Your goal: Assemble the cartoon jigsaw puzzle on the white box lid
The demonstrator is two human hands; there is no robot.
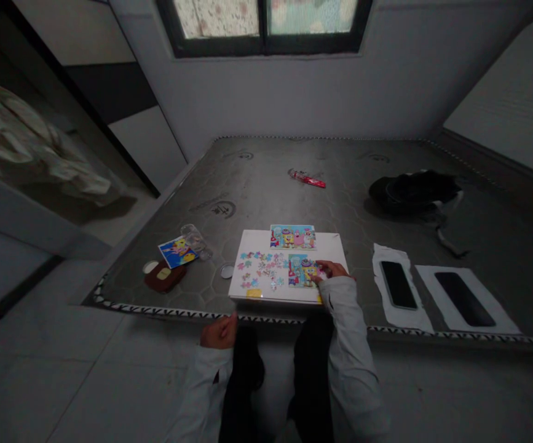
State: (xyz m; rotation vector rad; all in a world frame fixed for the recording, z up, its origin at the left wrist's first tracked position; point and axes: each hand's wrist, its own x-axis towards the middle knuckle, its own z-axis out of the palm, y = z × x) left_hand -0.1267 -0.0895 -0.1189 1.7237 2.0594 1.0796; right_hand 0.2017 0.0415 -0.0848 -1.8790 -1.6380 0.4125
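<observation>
A white box [333, 243] serves as a flat work surface near the mat's front edge. On its right side lies a partly joined jigsaw puzzle [296, 272] with cartoon figures. My right hand [335, 271] is over the puzzle's right edge, its fingers pinched on a puzzle piece [323, 273] that they partly cover. Loose puzzle pieces [266, 264] are scattered on the left half of the box. A reference picture card [292, 237] lies along the box's back edge. My left hand [219, 332] is closed in a fist at the mat's edge, left of the box and apart from the pieces.
Left of the box are a blue picture card [177, 251], clear plastic packaging [196, 240], a brown pouch [165, 277] and a round disc [226, 271]. Two phones [399, 285] [464, 299] lie on white sheets at right. Behind are a black bag [414, 192] and a red wrapper [310, 179].
</observation>
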